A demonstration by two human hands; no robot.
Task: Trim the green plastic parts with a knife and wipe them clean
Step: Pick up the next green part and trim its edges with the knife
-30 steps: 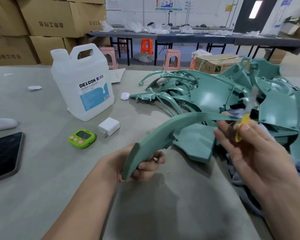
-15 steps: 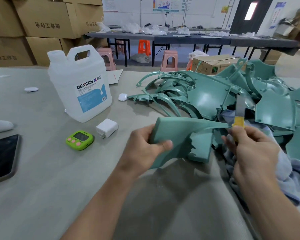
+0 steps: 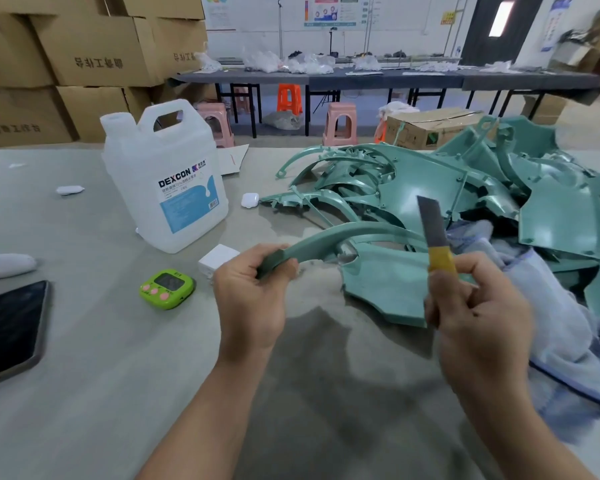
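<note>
The big white jug point(image 3: 167, 188) in the upper left of the frame says "DEXCON" on its blue and white label. The small print under it is too tiny to read. The writing on the brown boxes point(image 3: 97, 46) behind it cannot be read.

The left hand point(image 3: 253, 299) grips one end of a curved green part point(image 3: 326, 239) in the middle of the frame. Half a second ago its wide flat side faced up; now it is turned and the thin curved edge shows. The right hand point(image 3: 478, 313) is closed around the yellow knife point(image 3: 435, 237), and the grey blade now stands up in front of the part, higher than before.

More green parts point(image 3: 465, 188) are piled at the upper right, beside a blue cloth point(image 3: 551, 306). The knife's lower end is hidden inside the hand. The phone point(image 3: 7, 330) is cut off at the left edge.
</note>
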